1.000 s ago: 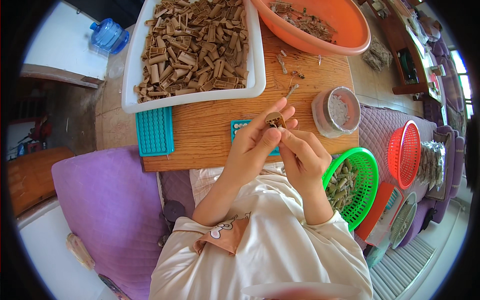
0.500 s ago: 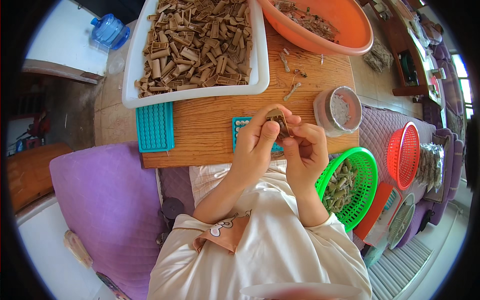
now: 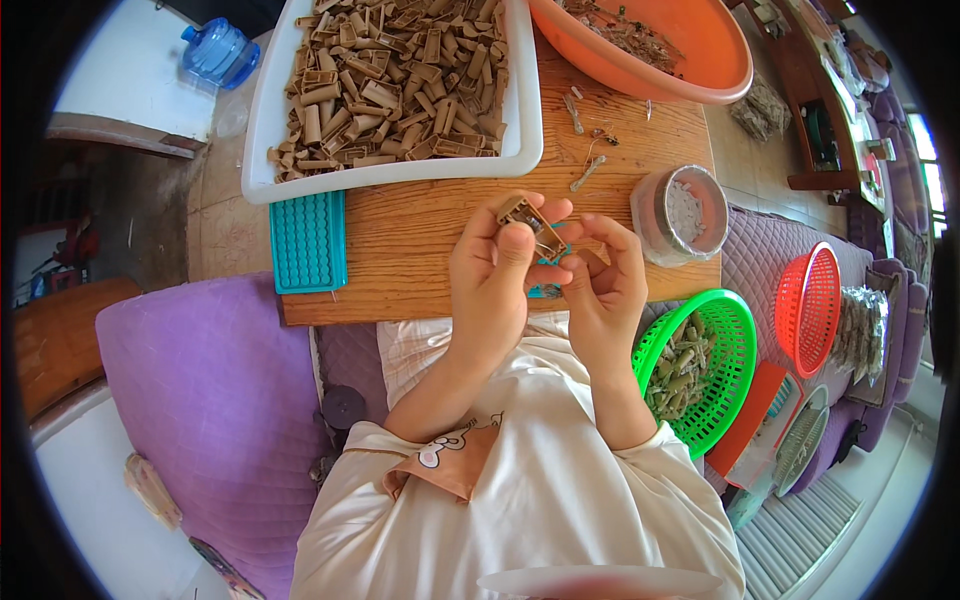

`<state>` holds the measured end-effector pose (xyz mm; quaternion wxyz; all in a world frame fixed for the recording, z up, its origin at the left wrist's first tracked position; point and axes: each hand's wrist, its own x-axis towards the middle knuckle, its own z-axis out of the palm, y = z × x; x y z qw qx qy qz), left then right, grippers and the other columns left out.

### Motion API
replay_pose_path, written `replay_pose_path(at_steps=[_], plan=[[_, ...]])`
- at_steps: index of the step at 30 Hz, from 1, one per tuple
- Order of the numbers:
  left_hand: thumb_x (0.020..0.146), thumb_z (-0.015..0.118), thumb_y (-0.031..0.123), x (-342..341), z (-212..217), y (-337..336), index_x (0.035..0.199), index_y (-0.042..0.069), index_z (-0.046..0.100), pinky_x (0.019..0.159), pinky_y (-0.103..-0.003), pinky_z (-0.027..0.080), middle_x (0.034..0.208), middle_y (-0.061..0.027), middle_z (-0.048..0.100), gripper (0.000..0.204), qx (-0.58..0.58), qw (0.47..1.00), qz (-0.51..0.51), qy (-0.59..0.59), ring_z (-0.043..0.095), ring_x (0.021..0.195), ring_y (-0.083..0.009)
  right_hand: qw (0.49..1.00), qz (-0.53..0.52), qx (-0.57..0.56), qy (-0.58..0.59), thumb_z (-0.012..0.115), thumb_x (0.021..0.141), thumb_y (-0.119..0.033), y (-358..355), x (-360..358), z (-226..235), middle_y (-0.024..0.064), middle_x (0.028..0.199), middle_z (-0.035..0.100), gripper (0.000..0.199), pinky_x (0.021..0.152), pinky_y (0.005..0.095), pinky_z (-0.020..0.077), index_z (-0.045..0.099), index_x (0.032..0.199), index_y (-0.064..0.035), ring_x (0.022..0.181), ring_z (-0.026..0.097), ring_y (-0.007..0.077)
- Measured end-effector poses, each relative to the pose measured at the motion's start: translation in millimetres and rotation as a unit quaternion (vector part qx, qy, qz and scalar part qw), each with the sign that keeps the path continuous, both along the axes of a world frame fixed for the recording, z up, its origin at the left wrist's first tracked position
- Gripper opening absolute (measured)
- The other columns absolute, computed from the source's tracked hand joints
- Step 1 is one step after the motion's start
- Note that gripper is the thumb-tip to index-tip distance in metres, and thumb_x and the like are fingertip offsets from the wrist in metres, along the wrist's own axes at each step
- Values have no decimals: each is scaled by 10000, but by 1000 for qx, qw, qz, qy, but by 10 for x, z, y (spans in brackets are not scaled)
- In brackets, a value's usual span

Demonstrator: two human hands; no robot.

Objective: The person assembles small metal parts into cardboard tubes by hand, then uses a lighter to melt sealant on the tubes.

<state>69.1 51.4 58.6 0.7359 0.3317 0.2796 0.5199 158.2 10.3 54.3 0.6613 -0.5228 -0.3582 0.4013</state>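
Note:
My left hand is closed around a small brown plastic casing, held tilted above the table's near edge. The casing's hollow side faces up, and small metal-looking parts show inside it. At the casing's lower right end, my right hand has thumb and fingertips pinched together. Whatever lies between those fingertips is too small to make out. Beneath the hands, a teal tray is mostly covered by them. A second teal tray with rows of round bumps rests to the left on the wooden table.
A white bin full of brown casings stands at the far left, an orange basin at the far right. Near the right edge is a tub of white pieces. Green and red baskets sit beside the table.
Both hands have shifted slightly, the left one a little up and leftward. The casing has turned so that more of its hollow side shows. The tray beneath is more covered.

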Motion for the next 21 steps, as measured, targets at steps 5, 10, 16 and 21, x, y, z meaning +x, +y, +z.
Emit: replay_pose_path(at_steps=[5,10,16,21], plan=[[887,411,245,-99,-93,49,1085,5,420,764,-309,526,1081,-154,519,311,-196,956,-54,-211,533,995,-266,993,77,-90,-6,470,779,84,47,72,93,91,987,497,362,586,194,447,415,1122,-20,725,532,88],[882,426,238,-111,-183,18,1088,5,423,807,-329,498,1090,-155,516,311,-179,968,-36,-171,539,986,-262,969,141,-84,-184,502,714,88,152,181,-48,106,967,549,408,717,238,466,448,1105,-14,836,569,142],[873,465,181,-46,-254,-96,1085,-7,446,825,-291,448,1052,-123,535,284,-49,998,23,-18,540,963,-191,992,108,-65,-9,540,700,57,174,72,-94,93,903,575,387,754,240,465,464,1075,0,844,572,132],[861,464,75,-55,-405,-154,1111,3,439,794,-251,443,1011,-107,541,261,10,991,43,124,538,867,-131,979,122,-116,-116,563,702,33,236,73,-196,85,853,582,318,695,226,478,500,1012,10,771,572,112]])
